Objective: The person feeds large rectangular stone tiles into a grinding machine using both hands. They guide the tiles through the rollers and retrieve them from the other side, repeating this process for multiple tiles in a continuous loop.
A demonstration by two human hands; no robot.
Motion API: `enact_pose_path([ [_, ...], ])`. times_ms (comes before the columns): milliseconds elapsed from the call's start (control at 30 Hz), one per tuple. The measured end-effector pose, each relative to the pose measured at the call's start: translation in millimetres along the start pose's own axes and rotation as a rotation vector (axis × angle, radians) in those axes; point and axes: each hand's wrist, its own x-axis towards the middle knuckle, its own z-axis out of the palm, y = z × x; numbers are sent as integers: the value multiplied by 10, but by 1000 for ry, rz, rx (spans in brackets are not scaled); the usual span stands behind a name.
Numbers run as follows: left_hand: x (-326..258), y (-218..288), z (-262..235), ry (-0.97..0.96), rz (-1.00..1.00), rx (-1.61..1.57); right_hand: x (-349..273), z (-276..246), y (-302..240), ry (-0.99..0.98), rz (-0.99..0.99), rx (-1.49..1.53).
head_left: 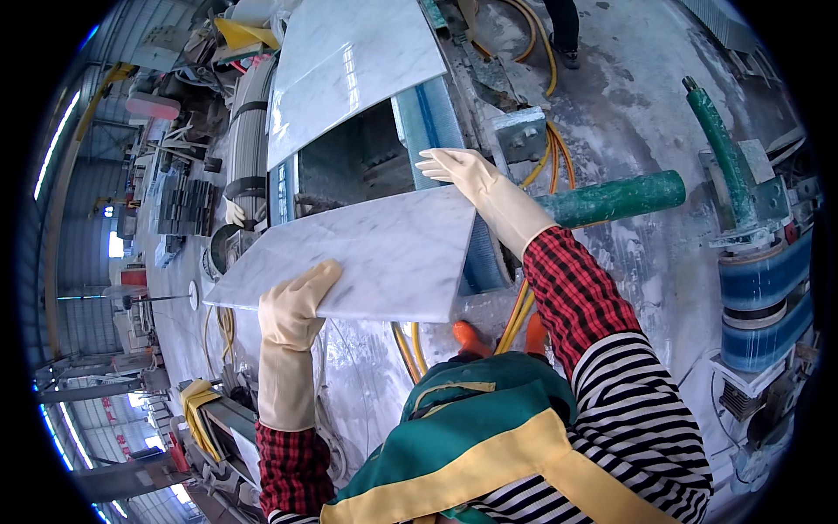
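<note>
A white marble slab point(375, 253) with grey veining lies in front of me, its near edge towards my body. My left hand point(297, 306), in a cream rubber glove, grips that near edge towards the left, with part of the hand over the top face. At the slab's far right corner is my right hand point(467, 175), gloved alike, its fingers stretched out and pointing left. Whether its palm presses on the edge is hidden. Beyond, a second marble slab point(358, 61) rests across blue-topped rails point(428, 118), with a dark open gap between the two slabs.
A green roller point(615, 198) juts out to the right. Yellow hoses point(559, 157) run over the wet floor, some near my orange boots point(471, 339). A machine with blue belts point(764, 297) stands at far right. Another person's leg point(565, 31) shows at the top.
</note>
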Motion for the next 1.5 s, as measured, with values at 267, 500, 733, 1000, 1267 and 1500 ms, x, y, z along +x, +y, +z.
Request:
enact_pose_path([
  [267, -19, 39, -49, -10, 5, -17, -403, 442, -318, -71, -68, 174],
  [500, -63, 22, -3, 6, 21, -46, -968, 952, -685, -237, -270, 237],
  [733, -261, 78, 65, -67, -32, -40, -2048, 1554, -1226, -261, -397, -72],
  [1000, -484, 367, 193, 56, 4, 32, -2571, 1387, -493, 483, -454, 321],
  [1267, -917, 602, 664, 15, 35, -144, -2731, 1533, -218, 480, 707, 558],
  [1500, -2257, 1012, 1278, 248, -1190, -942, -2863, 1288, 464, 663, 873, 184],
])
